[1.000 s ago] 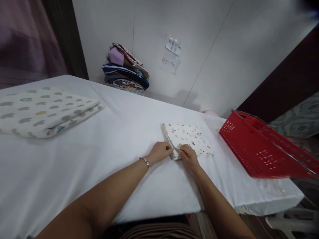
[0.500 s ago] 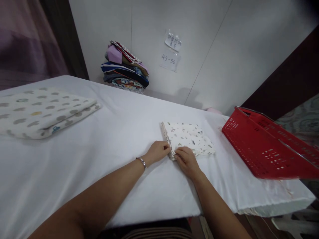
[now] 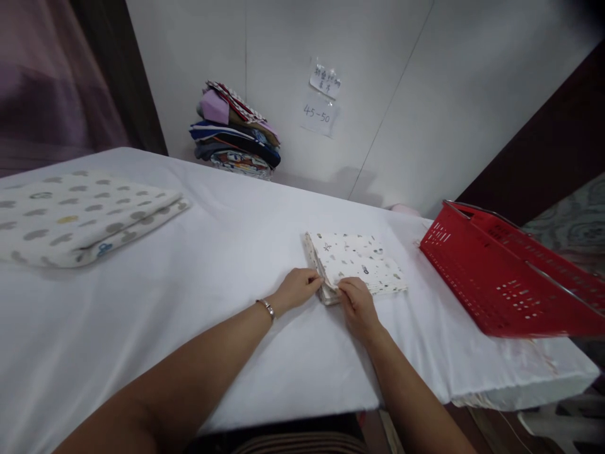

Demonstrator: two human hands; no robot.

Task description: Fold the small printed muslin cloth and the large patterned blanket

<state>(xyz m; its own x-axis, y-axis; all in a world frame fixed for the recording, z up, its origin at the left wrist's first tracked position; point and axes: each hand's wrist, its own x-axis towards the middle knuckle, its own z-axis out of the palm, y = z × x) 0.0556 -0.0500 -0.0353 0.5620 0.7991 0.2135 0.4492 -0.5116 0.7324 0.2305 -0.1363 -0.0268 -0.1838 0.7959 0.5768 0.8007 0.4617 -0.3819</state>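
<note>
A folded white cloth [image 3: 357, 255] with small scattered prints lies flat on the white-covered table [image 3: 227, 265], right of the middle. At its near left corner my left hand [image 3: 297, 288] pinches the edge of the layers, fingers closed. Just to the right, my right hand [image 3: 358, 304] pinches the upper layer along the near edge and lifts it slightly, so a small gap shows between the layers at that corner. Both fingertips partly hide the corner. A bracelet [image 3: 266, 309] is on my left wrist.
A larger folded cloth [image 3: 94, 214] with grey shapes lies at the table's left. A red plastic basket [image 3: 491, 277] stands at the right end. Behind the table, a stack of folded fabrics [image 3: 236, 132] is against the wall, beside handwritten paper signs [image 3: 321, 113].
Half a second ago my right fingertips were closer to the corner; they have shifted slightly right with the top layer raised. My left hand stays at the corner.
</note>
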